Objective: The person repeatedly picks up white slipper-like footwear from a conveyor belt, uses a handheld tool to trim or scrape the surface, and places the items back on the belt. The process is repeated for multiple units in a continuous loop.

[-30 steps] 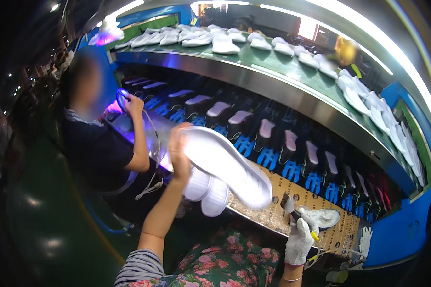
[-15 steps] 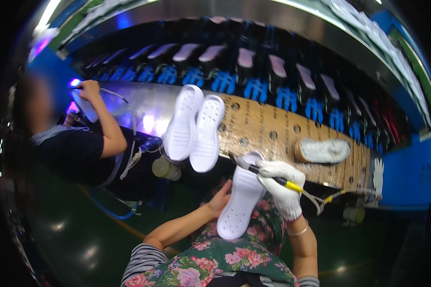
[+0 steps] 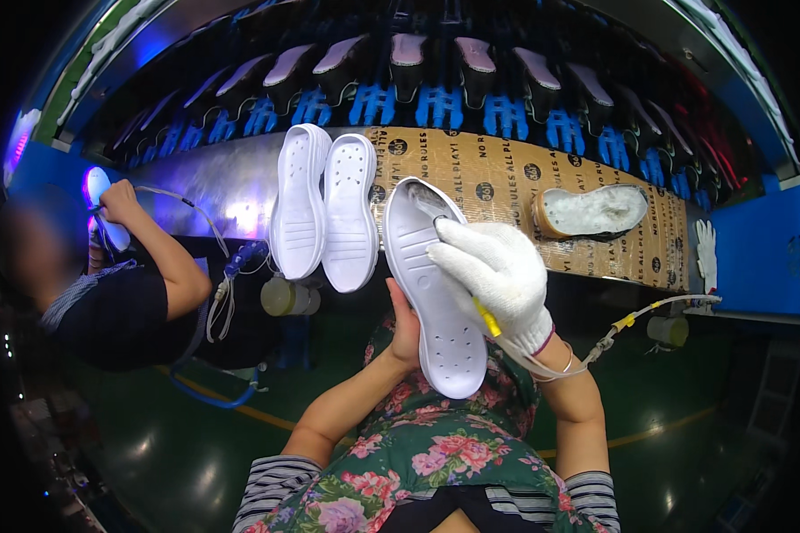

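Two white soles, the left spare sole (image 3: 298,204) and the right spare sole (image 3: 348,213), lie side by side on the desk (image 3: 209,178), to the right of a co-worker's hand (image 3: 118,202). Their near ends overhang the front edge, so a bump from your left arm or the piece you hold could tip one off. Next comes the held sole (image 3: 431,293), in front of the desk, its far end just beside the cardboard (image 3: 498,204). Your left hand (image 3: 406,329) is clamped on its left side: thumb along the edge, the other fingers hidden beneath. With one side gripped, a hard push could twist it loose. Your gloved right hand (image 3: 498,275) has its fingers closed around the brush (image 3: 486,317), tip inside the far end; a slip there could smear the rim, or the glove could rub the inner face. The tube (image 3: 606,341) loops rightward past your wrist; if it snags, it could jerk the stroke. Farther right, a stained sole (image 3: 593,210) lies on the cardboard, and a spare glove (image 3: 705,256) hangs at the desk's end.
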`<state>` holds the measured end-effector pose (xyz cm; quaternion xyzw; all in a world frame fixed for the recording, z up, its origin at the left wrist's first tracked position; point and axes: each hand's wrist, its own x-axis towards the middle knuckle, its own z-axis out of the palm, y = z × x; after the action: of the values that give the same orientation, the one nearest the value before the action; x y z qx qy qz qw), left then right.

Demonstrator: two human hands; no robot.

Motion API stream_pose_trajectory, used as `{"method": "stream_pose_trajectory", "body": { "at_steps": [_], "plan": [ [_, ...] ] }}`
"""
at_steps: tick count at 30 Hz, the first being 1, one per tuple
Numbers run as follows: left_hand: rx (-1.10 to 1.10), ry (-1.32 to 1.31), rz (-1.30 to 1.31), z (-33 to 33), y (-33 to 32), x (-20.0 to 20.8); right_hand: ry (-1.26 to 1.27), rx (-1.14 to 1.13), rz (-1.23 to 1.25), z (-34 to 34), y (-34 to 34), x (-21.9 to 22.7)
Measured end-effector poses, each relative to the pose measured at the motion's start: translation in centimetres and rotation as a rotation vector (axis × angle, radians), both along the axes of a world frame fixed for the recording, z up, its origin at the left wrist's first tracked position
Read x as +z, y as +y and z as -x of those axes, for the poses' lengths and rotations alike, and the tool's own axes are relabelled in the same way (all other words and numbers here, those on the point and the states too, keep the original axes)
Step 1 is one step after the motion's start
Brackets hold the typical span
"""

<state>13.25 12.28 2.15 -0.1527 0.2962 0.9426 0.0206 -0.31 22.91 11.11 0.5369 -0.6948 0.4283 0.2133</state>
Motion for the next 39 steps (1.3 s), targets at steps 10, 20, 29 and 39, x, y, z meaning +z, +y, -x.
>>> {"method": "stream_pose_trajectory", "body": {
  "at_steps": [10,20,29,39],
  "plan": [
    [0.091,-0.004,0.007,-1.2,-1.1,-2.9,-0.342,0.155,0.071,-1.8,0.2,-0.9],
    [0.099,0.297,-0.231,-0.6,-4.4,-5.5,-0.390,0.299,0.103,-2.0,0.1,-2.0],
    [0.018,0.303,-0.351,1.5,-7.3,-4.4,-0.388,0.463,0.049,-4.0,-0.4,-2.6],
    [-0.031,0.423,-0.347,3.9,-9.2,-2.3,-0.372,0.520,0.066,-4.0,-0.3,-2.6]
  ]
}}
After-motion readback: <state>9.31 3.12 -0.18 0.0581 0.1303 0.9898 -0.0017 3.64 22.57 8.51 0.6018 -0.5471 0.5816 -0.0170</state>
